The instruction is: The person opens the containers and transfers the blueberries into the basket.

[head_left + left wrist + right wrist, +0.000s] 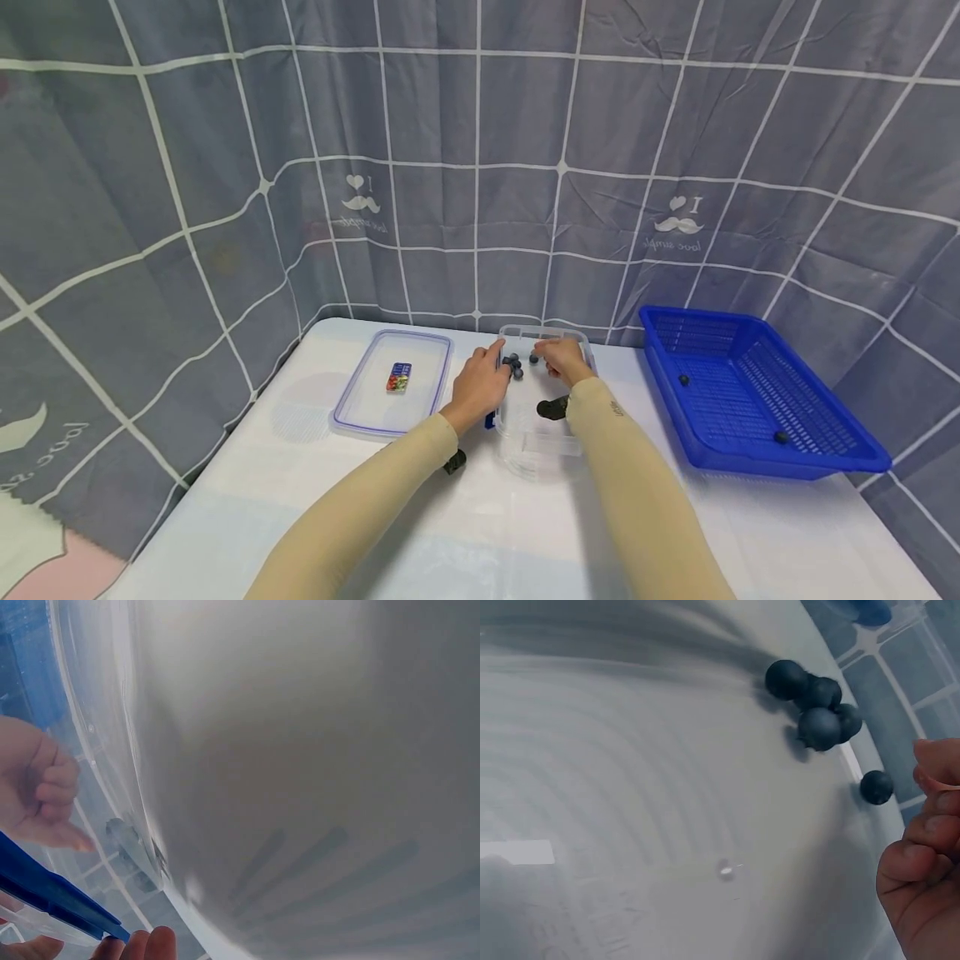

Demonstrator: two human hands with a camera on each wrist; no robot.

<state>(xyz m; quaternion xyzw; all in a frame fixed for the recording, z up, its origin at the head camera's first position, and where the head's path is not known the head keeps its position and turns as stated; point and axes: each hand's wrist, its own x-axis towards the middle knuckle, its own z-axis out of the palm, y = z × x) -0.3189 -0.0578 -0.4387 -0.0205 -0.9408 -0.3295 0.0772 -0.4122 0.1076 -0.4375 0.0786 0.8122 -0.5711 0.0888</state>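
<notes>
Centrally, left hand [478, 385], fingers clamped on clear plastic box [517, 415], right hand [564, 360], fingers curled together beside 1 blueberry [876, 787], 4-berry cluster [820, 729] nearby

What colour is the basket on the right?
The basket is blue; the head view shows it best.

Dark, perhaps blue-black berries [820, 729]

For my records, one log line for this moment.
left hand: at clear box's left side; right hand: over box, near lone dark ball; blue basket: two dark balls; lid: flat on table
</notes>
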